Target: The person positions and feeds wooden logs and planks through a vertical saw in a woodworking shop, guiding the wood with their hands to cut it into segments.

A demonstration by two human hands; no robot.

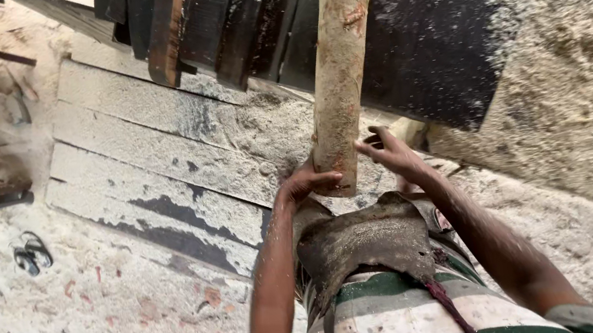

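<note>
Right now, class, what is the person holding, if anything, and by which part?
A long wooden pole, held at its near end: left hand grips it from the side; right hand is open beside it, contact unclear.

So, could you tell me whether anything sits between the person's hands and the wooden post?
Nothing visible does. The left hand already grips the wooden post near its lower end, and the right hand is open right beside it.

Sawmill/wood shop: sawdust [580,69] heaps, rough planks [151,133].
</note>
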